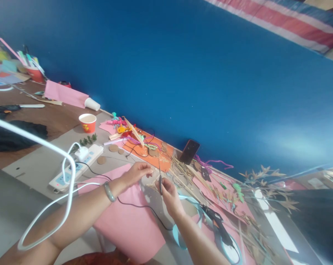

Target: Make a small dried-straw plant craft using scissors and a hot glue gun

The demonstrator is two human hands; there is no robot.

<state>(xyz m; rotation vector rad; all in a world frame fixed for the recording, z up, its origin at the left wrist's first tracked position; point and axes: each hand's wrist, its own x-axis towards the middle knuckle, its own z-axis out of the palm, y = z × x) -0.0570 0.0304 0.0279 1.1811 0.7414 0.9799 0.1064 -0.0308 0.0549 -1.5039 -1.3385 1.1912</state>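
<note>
From the head view: left hand [137, 172] pinches a tan scrap [152, 180] over the pink sheet [127, 221] on the bench [34, 165]. Right hand [169, 195] is clamped round a thin dark tool [160, 182], touching that scrap. Looks about midway: the collage card [224, 195] already carries leaves, and this scrap isn't fixed yet.

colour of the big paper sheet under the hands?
Plain pink, no pattern. The paper sheet shows best in the head view.
</note>
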